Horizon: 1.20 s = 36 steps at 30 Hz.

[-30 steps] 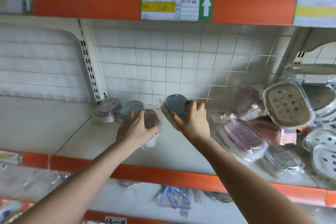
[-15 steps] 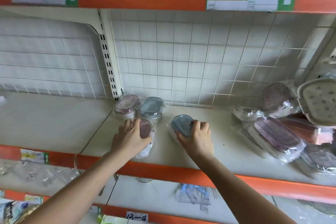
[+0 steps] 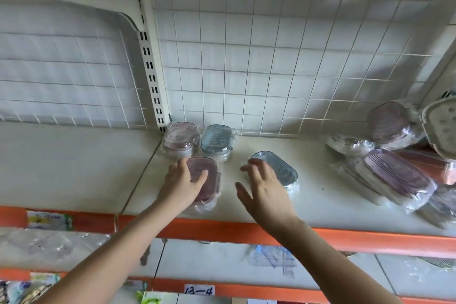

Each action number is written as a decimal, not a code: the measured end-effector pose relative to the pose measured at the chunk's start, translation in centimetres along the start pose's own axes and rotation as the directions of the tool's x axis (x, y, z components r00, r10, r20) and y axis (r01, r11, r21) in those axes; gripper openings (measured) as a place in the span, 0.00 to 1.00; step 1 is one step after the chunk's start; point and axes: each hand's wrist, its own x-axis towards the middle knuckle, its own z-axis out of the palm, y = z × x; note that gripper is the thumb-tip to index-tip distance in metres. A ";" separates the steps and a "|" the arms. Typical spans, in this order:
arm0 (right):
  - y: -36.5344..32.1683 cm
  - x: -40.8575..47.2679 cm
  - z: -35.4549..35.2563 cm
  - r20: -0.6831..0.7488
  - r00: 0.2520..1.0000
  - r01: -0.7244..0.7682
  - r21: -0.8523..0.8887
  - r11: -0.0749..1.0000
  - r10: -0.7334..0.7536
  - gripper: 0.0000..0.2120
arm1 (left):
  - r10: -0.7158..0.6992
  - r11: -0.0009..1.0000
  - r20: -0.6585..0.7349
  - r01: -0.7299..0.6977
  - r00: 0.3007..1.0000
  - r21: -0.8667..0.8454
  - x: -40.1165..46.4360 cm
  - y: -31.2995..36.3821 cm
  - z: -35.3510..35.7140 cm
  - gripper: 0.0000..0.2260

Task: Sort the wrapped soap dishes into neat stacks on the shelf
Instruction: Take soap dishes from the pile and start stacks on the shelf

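Note:
On the cream shelf [image 3: 246, 210], my left hand [image 3: 183, 184] grips a wrapped dark pink soap dish [image 3: 208, 180] lying near the front. My right hand [image 3: 265, 189] hovers with spread fingers over the near end of a wrapped blue soap dish [image 3: 280, 169] that lies flat on the shelf. Behind them, against the wire grid, stand a pink stack [image 3: 181, 139] and a blue stack [image 3: 217, 140] of wrapped dishes, side by side.
A loose heap of wrapped dishes [image 3: 397, 176] in pink, orange and beige fills the shelf's right end. A slotted upright post [image 3: 151, 69] divides the back grid. An orange front rail [image 3: 246, 232] edges the shelf, with plastic-wrapped goods on the shelf below.
The blue dish has been set down flat and my right hand has opened and lifted off it. My left hand stays on the dark pink dish. The view has shifted left and closer.

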 end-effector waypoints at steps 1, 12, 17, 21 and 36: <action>-1.0 0.0 0.3 0.063 0.998 0.012 0.067 0.998 -0.016 0.23 | 0.023 0.999 0.015 -0.022 1.000 -0.041 0.0 -0.4 -0.3 0.29; -5.2 0.3 4.9 0.291 0.953 -0.186 0.343 0.921 0.084 0.44 | 0.242 0.963 0.220 -0.206 0.945 -0.175 -1.5 -4.7 -3.9 0.30; -5.5 0.1 4.8 0.235 0.969 -0.151 0.313 0.938 0.077 0.44 | 0.353 0.928 0.165 -0.321 0.921 -0.189 -1.9 -6.5 -3.8 0.33; -6.1 -0.4 4.4 0.151 0.988 -0.068 0.345 0.936 0.016 0.45 | 0.449 0.881 0.087 -0.424 0.889 -0.211 -1.8 -7.7 -3.6 0.37; -7.7 12.0 6.4 0.156 0.978 -0.182 0.301 0.936 0.140 0.36 | 0.364 0.863 0.122 -0.285 0.923 -0.416 8.7 -5.7 -8.1 0.36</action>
